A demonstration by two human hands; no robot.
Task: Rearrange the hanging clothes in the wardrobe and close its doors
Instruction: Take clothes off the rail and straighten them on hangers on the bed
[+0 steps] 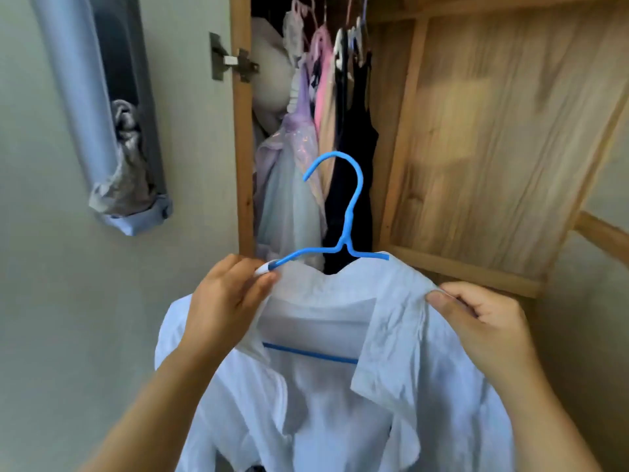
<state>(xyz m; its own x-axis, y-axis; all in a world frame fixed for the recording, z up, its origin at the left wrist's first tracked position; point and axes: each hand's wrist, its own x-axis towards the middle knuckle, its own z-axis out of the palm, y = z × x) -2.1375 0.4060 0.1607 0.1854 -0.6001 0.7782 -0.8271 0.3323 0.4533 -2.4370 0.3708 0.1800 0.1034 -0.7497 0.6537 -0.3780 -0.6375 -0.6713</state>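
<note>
Shirt [340,403]: white cloth, matt, thin and creased, slightly translucent at the collar. Hanger [347,212]: smooth blue plastic-looking coating, slight sheen. Wardrobe door [493,131], at 2 o'clock: bare wood, matt, visible grain. Hinge [235,59], at 11 o'clock: dull metal. Hanging dress [299,144]: lilac cloth with glossy, iridescent patches.
</note>
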